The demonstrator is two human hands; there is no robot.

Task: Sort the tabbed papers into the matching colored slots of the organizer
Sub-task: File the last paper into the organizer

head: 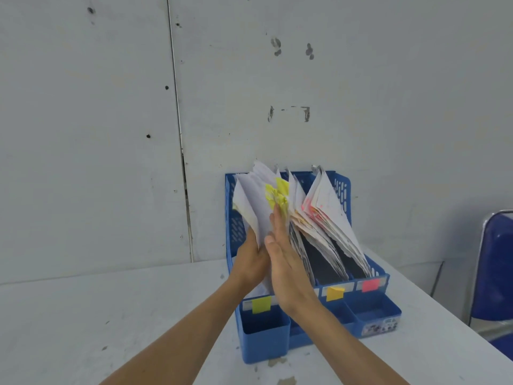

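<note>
on the white table (pixel 111 315), nearest the person, stands a blue desk organizer (pixel 263 345) with small open compartments along its front. just behind these sit three colour labels: a yellow label (pixel 261 304) on the left slot, an orange label (pixel 334 293) on the middle slot and a pink label (pixel 370 284) on the right slot.

above the left slot both hands meet on one bundle. the left hand (pixel 249 262) grips the yellow-tabbed papers (pixel 249 195) from their left side, thumb in front, with its fingers hidden behind the sheets. the right hand (pixel 286 262) is flat, its fingers straight and together, pressing the bundle's right face. the bundle stands upright in or just over the yellow slot; its lower edge is hidden by the hands, so whether it is fully seated cannot be told.

further back, the orange-tabbed papers (pixel 301 234) lean in the middle slot and the pink-tabbed papers (pixel 330 207) lean in the right slot, fanned and rather ragged. each colour appears to match its label.

judged from this, the sorting looks nearly done: two slots are filled and the yellow bundle is being squared up or pushed down. no sheets show outside the organizer. what seems left is seating that bundle and letting go.

beyond, a blue chair (pixel 497 268) stands at the right before a marked grey wall (pixel 388 107).
</note>
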